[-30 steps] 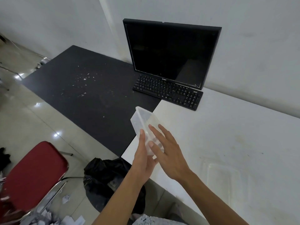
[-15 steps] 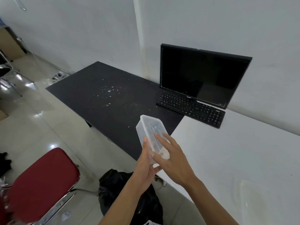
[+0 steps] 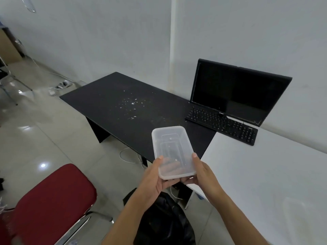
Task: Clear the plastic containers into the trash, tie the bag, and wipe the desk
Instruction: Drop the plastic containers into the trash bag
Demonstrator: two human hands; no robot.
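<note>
Container (image 3: 170, 149) held up, trash bag (image 3: 164, 223) below
Left hand (image 3: 154, 181) and right hand (image 3: 202, 175) grip its near end; lowering it into the bag's mouth before letting go seems safest.

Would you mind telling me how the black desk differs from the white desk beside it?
The black desk is dark and speckled with pale crumbs; the white desk is light, and I see no such specks on it. The black desk lies to the left, the white desk to the right. Both stand against the wall, and the keyboard spans their join.
</note>
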